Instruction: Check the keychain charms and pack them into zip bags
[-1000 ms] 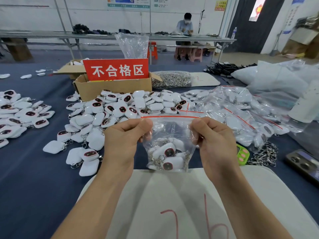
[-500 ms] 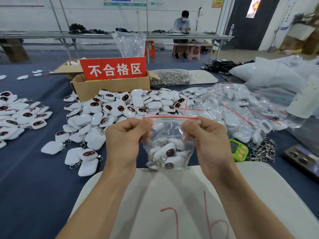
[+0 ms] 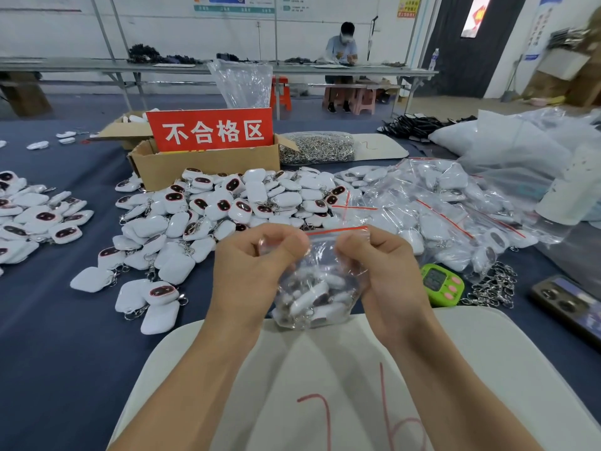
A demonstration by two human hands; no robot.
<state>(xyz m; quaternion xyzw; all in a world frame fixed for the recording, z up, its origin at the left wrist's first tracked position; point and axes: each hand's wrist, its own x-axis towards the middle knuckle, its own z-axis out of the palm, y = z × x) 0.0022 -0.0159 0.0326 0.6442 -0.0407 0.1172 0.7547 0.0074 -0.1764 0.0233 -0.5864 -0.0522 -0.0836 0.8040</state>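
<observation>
A clear zip bag [image 3: 317, 288] with a red seal strip hangs between my hands above a white board [image 3: 487, 369], holding several white keychain charms. My left hand [image 3: 250, 275] pinches the bag's top left corner. My right hand [image 3: 387, 271] pinches the seal close beside it, so the strip is bunched between the thumbs. A large heap of loose white charms [image 3: 227, 209] with dark faces lies on the blue table behind the hands. More charms [image 3: 35, 219] are spread at the far left.
A cardboard box [image 3: 201, 164] with a red sign stands behind the heap. Packed zip bags [image 3: 439, 216] pile up at the right. A green timer [image 3: 442, 283], loose key rings [image 3: 494, 288] and a phone [image 3: 572, 304] lie at the right. A person sits at a far table.
My hands have moved closer together along the bag's seal strip, and the top of the bag has crumpled between them. The bag hangs slightly lower.
</observation>
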